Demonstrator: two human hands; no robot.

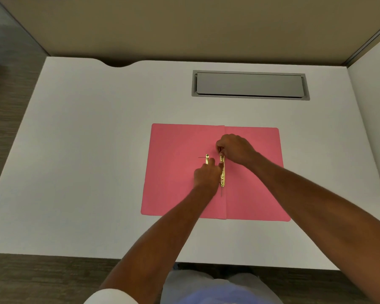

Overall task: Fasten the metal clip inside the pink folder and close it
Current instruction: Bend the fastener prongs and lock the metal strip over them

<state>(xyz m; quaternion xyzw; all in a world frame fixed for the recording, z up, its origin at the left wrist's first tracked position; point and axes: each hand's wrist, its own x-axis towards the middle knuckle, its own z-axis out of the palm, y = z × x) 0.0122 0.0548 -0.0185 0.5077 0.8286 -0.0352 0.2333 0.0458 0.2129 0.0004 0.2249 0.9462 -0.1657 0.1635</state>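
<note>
The pink folder (173, 172) lies open and flat on the white desk (86, 150). A gold metal clip strip (222, 172) runs along the folder's centre fold. My right hand (235, 149) pinches the strip's far end, where a thin prong sticks up. My left hand (206, 174) rests just left of the strip and holds a second gold clip bar (207, 158), whose tip pokes out past the fingers. Another thin prong shows below the strip's near end.
A grey cable hatch (250, 85) is set into the desk behind the folder. A beige partition (184, 25) stands along the far edge, with a cut-out notch (119, 63) in the desk at the back left.
</note>
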